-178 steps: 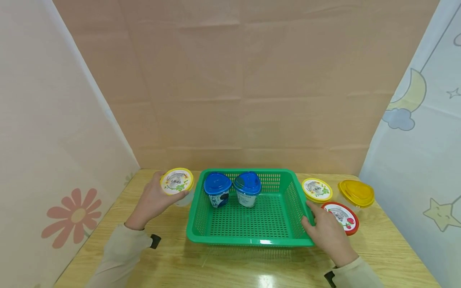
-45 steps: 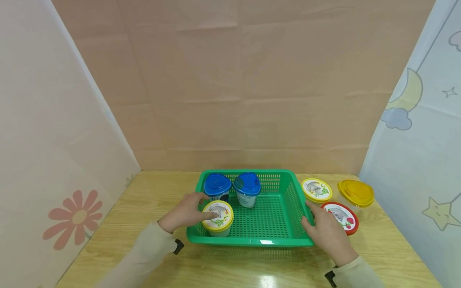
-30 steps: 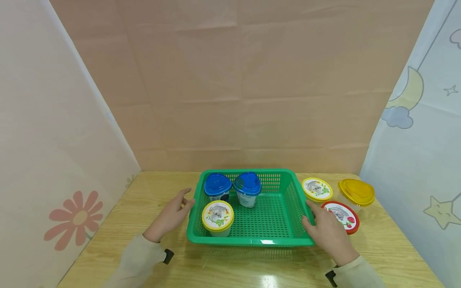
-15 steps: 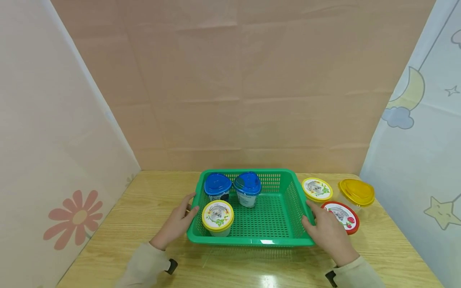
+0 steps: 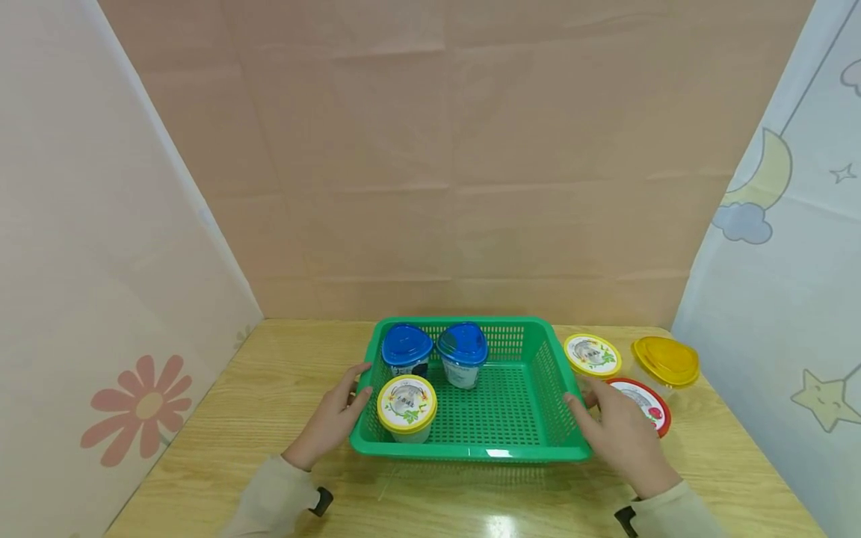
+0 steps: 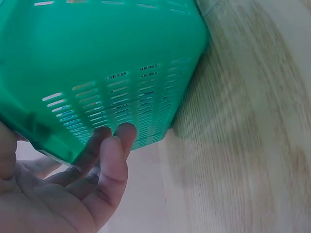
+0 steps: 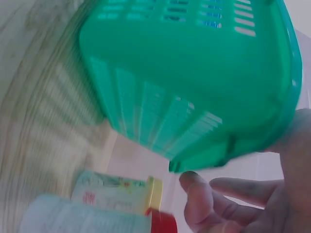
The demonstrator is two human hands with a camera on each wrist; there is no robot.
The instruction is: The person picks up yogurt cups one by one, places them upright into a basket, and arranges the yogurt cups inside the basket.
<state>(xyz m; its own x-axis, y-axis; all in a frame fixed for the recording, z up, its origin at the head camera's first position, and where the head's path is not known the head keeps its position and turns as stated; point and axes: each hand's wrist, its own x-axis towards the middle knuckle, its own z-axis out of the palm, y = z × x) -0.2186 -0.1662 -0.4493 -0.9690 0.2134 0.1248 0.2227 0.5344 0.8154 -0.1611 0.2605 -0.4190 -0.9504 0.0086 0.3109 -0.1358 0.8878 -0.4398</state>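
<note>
The green plastic basket [image 5: 471, 451] sits on the table between both hands. In its back left stand two blue-lidded cups, one at the left [image 5: 406, 344] and one beside it [image 5: 462, 344]. A round tub with a yellow lid [image 5: 406, 405] stands in the front left corner. My left hand [image 5: 329, 420] grips the basket's left rim, thumb on top, with fingers [image 6: 114, 162] bent beneath it against the slotted wall. At the right rim, my right hand [image 5: 622, 433] keeps its thumb at the edge, while its loosely bent fingers [image 7: 198, 201] hang apart from the wall.
Right of the basket stand a yellow-lidded tub [image 5: 592, 355], a red-lidded tub [image 5: 642, 400] partly behind my right hand, and a container with a yellow rounded-triangle lid [image 5: 666, 361]. A brown backdrop [image 5: 430, 164] and patterned side sheets [image 5: 794, 246] enclose the wooden table [image 5: 282, 366].
My left hand has put the yellow-lidded tub into the basket's front left, let go of it and taken the left rim. My right hand has shifted slightly outward, its fingers looser at the right rim.
</note>
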